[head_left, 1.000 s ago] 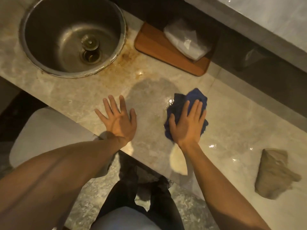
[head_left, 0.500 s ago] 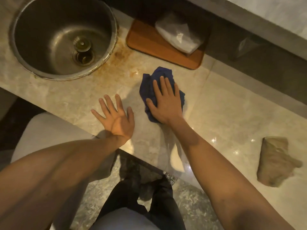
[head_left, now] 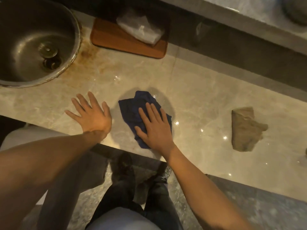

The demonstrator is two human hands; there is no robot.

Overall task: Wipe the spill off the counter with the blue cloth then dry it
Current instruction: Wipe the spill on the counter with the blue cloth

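Fingers [head_left: 149, 112] flat, half-hiding blue cloth [head_left: 131, 112]

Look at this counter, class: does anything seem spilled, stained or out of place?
Yes. A rusty brown stain spreads on the counter beside the sink rim, and wet glints sit right of the blue cloth.

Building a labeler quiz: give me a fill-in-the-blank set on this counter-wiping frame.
1. The right hand presses flat on the ____ cloth.
2. The left hand lies flat on the counter, holding ____.
3. The tan cloth lies to the ____ of the right hand.
4. The wooden board sits beside the round metal ____.

Missing words: blue; nothing; right; sink
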